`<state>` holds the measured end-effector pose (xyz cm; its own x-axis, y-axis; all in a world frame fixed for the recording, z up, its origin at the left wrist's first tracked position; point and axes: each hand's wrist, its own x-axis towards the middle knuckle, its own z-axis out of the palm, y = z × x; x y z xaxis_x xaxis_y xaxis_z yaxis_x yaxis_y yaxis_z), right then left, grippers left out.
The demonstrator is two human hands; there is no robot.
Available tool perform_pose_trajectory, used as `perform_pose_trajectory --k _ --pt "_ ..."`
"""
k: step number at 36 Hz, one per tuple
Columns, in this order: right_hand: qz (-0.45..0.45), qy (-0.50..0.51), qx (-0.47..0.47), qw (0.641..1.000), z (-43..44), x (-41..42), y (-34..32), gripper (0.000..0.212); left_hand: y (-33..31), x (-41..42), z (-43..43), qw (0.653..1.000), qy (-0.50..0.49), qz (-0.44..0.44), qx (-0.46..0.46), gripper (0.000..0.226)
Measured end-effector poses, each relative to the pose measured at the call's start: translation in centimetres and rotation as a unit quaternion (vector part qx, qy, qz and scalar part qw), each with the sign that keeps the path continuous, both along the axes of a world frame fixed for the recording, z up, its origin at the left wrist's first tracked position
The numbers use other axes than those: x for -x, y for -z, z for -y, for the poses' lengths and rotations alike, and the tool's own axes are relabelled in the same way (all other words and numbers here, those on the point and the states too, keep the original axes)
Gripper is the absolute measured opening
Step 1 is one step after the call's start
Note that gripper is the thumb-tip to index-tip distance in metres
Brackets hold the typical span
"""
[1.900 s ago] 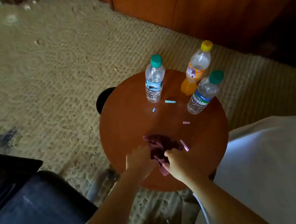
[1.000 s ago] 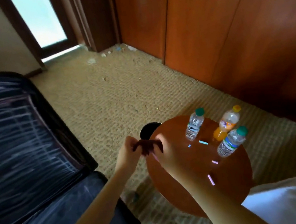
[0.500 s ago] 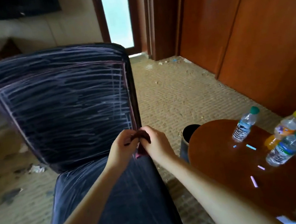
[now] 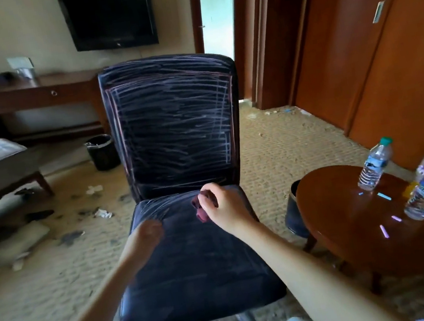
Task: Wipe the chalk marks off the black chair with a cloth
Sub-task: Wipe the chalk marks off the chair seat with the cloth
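Cloth (image 4: 201, 208) bunched in my right hand (image 4: 220, 204), over the chair (image 4: 193, 260) seat's back. My left hand (image 4: 148, 232) hovers apart, blurred; can't tell its grip.

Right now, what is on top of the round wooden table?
On the round wooden table stand three plastic bottles, and several chalk pieces lie near them. The orange bottle's lower part is covered by the one in front.
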<state>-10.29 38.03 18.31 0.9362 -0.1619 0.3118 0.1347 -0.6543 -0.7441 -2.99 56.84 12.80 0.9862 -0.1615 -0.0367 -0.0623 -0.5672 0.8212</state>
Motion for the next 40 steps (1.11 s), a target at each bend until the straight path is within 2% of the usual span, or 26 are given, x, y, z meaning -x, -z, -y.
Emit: perform_pose_trajectory --k 2,5,8,12,16,19,23,27,31,35,40 --pt "0.011 0.008 0.041 0.999 -1.3 0.7 -0.1 0.020 -1.4 1.3 -0.8 0.998 0.007 0.051 -0.034 0.029" --pt "0.018 -0.013 0.116 0.993 -2.6 1.4 -0.3 0.006 -3.9 2.5 -0.7 0.988 0.071 0.121 -0.060 0.047" --pt "0.027 -0.059 0.175 0.982 -3.5 2.0 -0.4 0.022 -6.1 4.1 -0.5 0.966 0.122 0.188 -0.127 0.056" --pt "0.098 -0.091 0.167 0.977 -4.3 3.0 -0.8 0.021 -7.3 6.5 -1.6 0.933 0.131 0.249 -0.225 0.054" --pt "0.163 -0.132 0.173 0.962 -5.5 4.2 -1.0 0.019 -7.4 7.3 -3.6 0.941 0.132 0.242 -0.198 0.039" --pt "0.177 -0.156 0.171 0.957 -6.1 4.8 -0.8 0.021 -7.4 8.0 -4.2 0.961 0.109 0.222 -0.125 0.022" --pt "0.127 -0.122 0.107 0.979 -6.1 4.8 0.8 0.024 -6.3 9.1 -4.6 0.976 0.079 0.195 -0.058 0.009" --pt "0.093 -0.072 0.041 0.992 -6.1 4.8 2.8 0.018 -4.3 9.1 -4.3 0.975 0.092 0.194 -0.055 0.009" --pt "0.023 -0.010 -0.022 0.999 -6.3 4.6 4.3 0.029 -2.6 9.0 -3.2 0.979 0.097 0.175 -0.049 0.010" --pt "-0.081 0.042 -0.132 0.987 -5.5 3.6 5.9 0.014 -1.2 8.7 -2.2 0.984 0.095 0.148 -0.034 0.009" --pt "-0.101 0.002 -0.237 0.966 -4.1 3.9 7.4 0.010 0.5 8.2 -0.6 0.987 0.125 0.096 -0.034 0.016"
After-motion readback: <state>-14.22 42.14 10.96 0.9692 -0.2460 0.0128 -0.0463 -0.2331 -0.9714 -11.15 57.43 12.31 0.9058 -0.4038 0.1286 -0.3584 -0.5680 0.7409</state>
